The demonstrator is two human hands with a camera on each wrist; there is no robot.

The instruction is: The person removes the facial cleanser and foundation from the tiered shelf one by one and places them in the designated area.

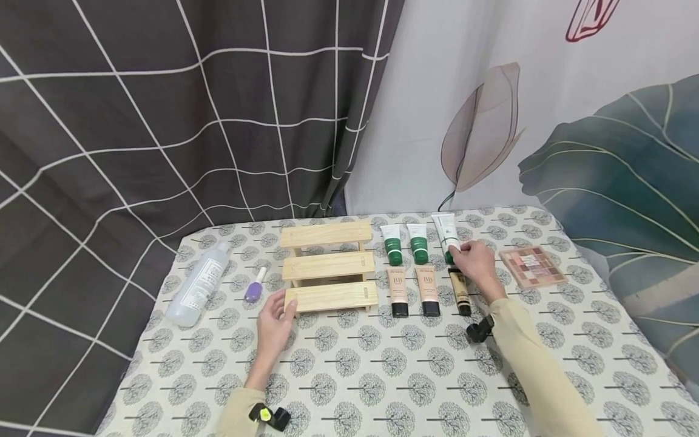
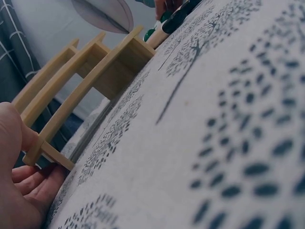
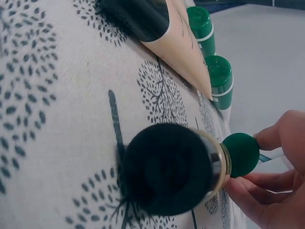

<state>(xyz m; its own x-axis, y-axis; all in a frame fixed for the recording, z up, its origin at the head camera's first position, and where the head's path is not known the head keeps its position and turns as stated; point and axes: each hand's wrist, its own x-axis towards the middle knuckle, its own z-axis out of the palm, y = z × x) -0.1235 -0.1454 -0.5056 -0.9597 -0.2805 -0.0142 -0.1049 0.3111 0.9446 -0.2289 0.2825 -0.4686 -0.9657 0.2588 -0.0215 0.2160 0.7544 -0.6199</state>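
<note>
A three-step wooden display rack [image 1: 330,296] stands in the middle of the cloth-covered table. My left hand [image 1: 275,320] grips the left end of its lowest step; in the left wrist view the thumb and fingers [image 2: 40,188] lie around that end. On the right, my right hand [image 1: 476,262] pinches a white tube [image 1: 446,229] by its green cap [image 3: 242,153]. Two similar green-and-white tubes [image 1: 391,244] lie to its left. Nearer me are two pinkish BB cream tubes [image 1: 397,285] and a gold tube with a black cap [image 1: 460,291].
An eyeshadow palette [image 1: 533,267] lies right of the right hand. Left of the rack are a purple nail polish bottle [image 1: 254,290] and a large clear bottle [image 1: 199,285] on its side. Curtains [image 1: 246,121] hang behind the table [image 1: 371,388].
</note>
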